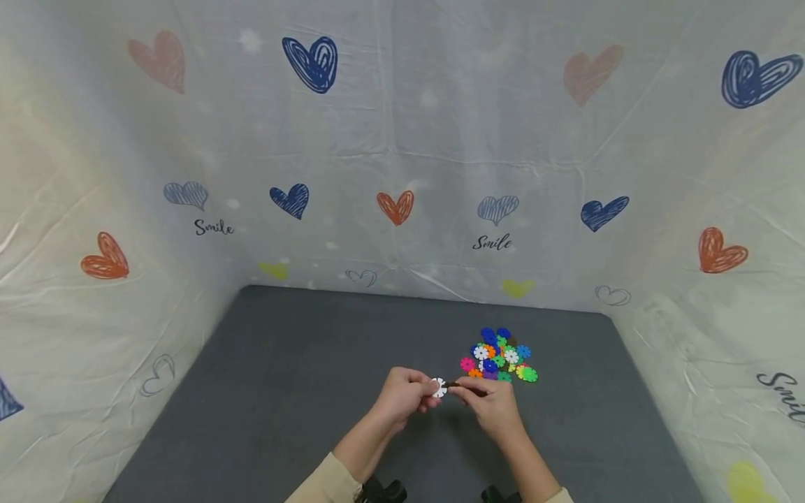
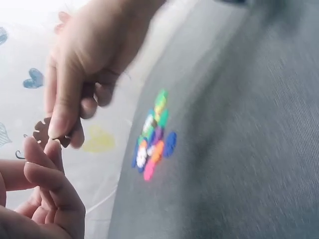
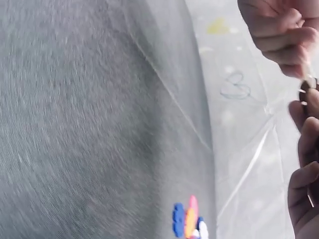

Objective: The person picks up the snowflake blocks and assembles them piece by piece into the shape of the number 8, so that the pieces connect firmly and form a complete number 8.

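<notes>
My left hand (image 1: 404, 395) pinches a white notched snowflake disc (image 1: 439, 391) between thumb and fingers, its flat face turned to the head camera. Opposite it, my right hand (image 1: 497, 411) pinches a brown notched snowflake disc (image 2: 42, 131), seen edge-on in the head view. The two discs meet at their rims between the hands, above the table. In the left wrist view, the left fingers hide the white disc. Part of the brown disc is covered by the right thumb.
Just beyond the right hand, a pile of snowflake discs (image 1: 501, 358) in many colours lies on the dark grey table (image 1: 302, 363). A pale curtain (image 1: 440, 154) printed with hearts surrounds the table at the back and sides. Two black objects (image 1: 385, 491) show at the bottom edge.
</notes>
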{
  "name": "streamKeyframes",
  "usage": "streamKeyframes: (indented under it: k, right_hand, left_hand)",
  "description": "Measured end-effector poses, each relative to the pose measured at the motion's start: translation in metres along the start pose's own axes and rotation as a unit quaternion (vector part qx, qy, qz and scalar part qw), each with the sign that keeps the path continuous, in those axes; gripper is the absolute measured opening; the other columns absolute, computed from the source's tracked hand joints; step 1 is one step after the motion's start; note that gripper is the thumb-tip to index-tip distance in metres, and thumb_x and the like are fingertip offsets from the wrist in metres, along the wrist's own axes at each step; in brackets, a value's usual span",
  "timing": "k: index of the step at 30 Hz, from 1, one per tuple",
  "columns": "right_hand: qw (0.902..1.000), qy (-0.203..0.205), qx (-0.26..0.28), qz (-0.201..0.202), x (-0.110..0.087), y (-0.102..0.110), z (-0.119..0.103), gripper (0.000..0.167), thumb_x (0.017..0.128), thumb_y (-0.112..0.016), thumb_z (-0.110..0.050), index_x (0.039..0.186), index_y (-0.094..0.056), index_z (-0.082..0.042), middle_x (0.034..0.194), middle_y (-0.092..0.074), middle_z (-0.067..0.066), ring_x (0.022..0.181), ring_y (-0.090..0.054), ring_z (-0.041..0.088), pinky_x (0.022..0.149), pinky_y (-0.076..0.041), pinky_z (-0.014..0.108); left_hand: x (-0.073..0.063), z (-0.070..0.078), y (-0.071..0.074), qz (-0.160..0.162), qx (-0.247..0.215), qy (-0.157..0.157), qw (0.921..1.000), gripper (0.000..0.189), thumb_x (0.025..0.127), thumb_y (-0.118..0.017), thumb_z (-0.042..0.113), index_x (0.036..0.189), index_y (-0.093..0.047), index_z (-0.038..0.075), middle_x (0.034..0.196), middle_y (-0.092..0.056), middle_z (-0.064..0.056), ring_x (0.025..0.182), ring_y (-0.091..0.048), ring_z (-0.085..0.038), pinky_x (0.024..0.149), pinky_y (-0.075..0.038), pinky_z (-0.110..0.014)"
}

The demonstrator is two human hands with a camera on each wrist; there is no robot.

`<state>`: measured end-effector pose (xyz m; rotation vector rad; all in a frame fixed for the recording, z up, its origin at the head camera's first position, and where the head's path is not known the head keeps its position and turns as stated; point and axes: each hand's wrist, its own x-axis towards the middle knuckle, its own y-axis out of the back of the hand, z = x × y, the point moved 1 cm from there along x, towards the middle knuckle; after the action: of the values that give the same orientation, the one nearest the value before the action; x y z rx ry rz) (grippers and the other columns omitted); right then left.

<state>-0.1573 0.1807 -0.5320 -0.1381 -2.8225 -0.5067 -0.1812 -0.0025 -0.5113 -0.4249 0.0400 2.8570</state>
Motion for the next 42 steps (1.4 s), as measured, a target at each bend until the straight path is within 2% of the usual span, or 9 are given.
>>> streamKeyframes:
  k: [6,9,15,19,23,26,31,35,42]
  right_hand:
    - [0.9942,0.076,-0.072,-0.023,0.003,0.003,-0.002,0.007,0.080,-0.084,-0.012,0.086,-0.082,-0.015,0.081,-0.077,-0.004,0.064,-0.063,0.001,0.056,-0.055,0.023]
    - [0.9960,0.048,-0.071,-0.024,0.003,0.004,-0.001,0.008,0.081,-0.084,-0.014,0.087,-0.081,-0.019,0.081,-0.076,-0.006,0.064,-0.061,0.003,0.057,-0.054,0.023]
    - [0.9980,-0.047,0.036,-0.022,0.003,0.005,0.005,0.012,0.085,-0.082,-0.014,0.094,-0.075,-0.012,0.084,-0.075,0.005,0.068,-0.068,0.024,0.062,-0.057,0.028]
    - [0.9969,-0.040,0.060,-0.032,0.004,0.002,0.006,0.015,0.085,-0.080,-0.009,0.098,-0.072,-0.006,0.085,-0.074,0.011,0.070,-0.068,0.028,0.064,-0.057,0.027]
    - [0.9959,-0.037,0.067,-0.049,0.005,0.000,0.007,0.012,0.087,-0.078,-0.009,0.096,-0.072,-0.005,0.086,-0.073,0.011,0.072,-0.069,0.022,0.066,-0.057,0.025]
    - [0.9949,-0.044,0.065,-0.062,0.006,0.001,0.011,0.013,0.088,-0.078,-0.012,0.097,-0.073,-0.005,0.089,-0.074,0.011,0.076,-0.071,0.019,0.069,-0.058,0.026]
    - [0.9972,-0.055,-0.047,-0.020,0.010,0.014,0.024,0.014,0.086,-0.081,-0.013,0.098,-0.076,-0.010,0.090,-0.076,0.002,0.078,-0.070,0.009,0.070,-0.057,0.023]
    - [0.9846,-0.096,-0.144,0.025,0.012,0.027,0.035,0.014,0.086,-0.081,-0.013,0.098,-0.077,-0.010,0.090,-0.076,0.001,0.078,-0.069,0.012,0.067,-0.055,0.023]
    - [0.9624,-0.133,-0.237,0.004,0.013,0.030,0.053,0.017,0.086,-0.082,-0.021,0.096,-0.076,-0.010,0.090,-0.075,0.003,0.076,-0.067,0.016,0.065,-0.055,0.035]
  left_hand:
    - [0.000,-0.004,0.004,-0.008,0.020,-0.015,0.9996,0.017,0.093,-0.072,0.013,0.084,-0.073,-0.001,0.068,-0.070,-0.005,0.055,-0.063,-0.009,0.052,-0.050,-0.020]
    - [0.002,-0.004,0.008,-0.033,0.020,-0.006,0.9993,0.018,0.094,-0.072,0.016,0.089,-0.075,-0.001,0.071,-0.072,-0.006,0.057,-0.064,-0.009,0.054,-0.052,-0.021]
    - [0.004,-0.001,0.013,-0.064,0.015,-0.001,0.9978,0.021,0.095,-0.069,0.016,0.098,-0.074,-0.004,0.078,-0.075,-0.011,0.059,-0.066,-0.010,0.055,-0.054,-0.023]
    - [0.003,0.002,0.013,-0.050,0.087,-0.089,0.9910,0.021,0.095,-0.071,0.021,0.110,-0.074,0.007,0.098,-0.075,-0.007,0.076,-0.069,-0.015,0.067,-0.057,-0.031]
    - [0.003,0.002,0.009,-0.013,0.187,-0.192,0.9634,0.017,0.093,-0.074,0.026,0.108,-0.076,0.019,0.109,-0.073,-0.002,0.087,-0.070,-0.015,0.072,-0.057,-0.030]
    - [0.003,0.000,0.006,0.013,0.214,-0.220,0.9517,0.009,0.091,-0.077,0.026,0.097,-0.078,0.019,0.099,-0.075,0.001,0.081,-0.069,-0.011,0.068,-0.056,-0.026]
    - [0.004,-0.004,0.007,0.067,0.195,-0.213,0.9551,0.005,0.089,-0.079,0.023,0.087,-0.079,0.018,0.089,-0.073,0.004,0.071,-0.060,-0.009,0.060,-0.049,-0.024]
    - [0.006,-0.009,0.011,0.088,0.160,-0.184,0.9657,0.006,0.087,-0.081,0.023,0.089,-0.080,0.017,0.081,-0.073,0.003,0.065,-0.061,-0.014,0.055,-0.049,-0.025]
    - [0.006,-0.012,0.011,0.092,0.145,-0.168,0.9706,0.011,0.087,-0.081,0.026,0.092,-0.080,0.016,0.078,-0.073,0.001,0.067,-0.065,-0.011,0.056,-0.050,-0.026]
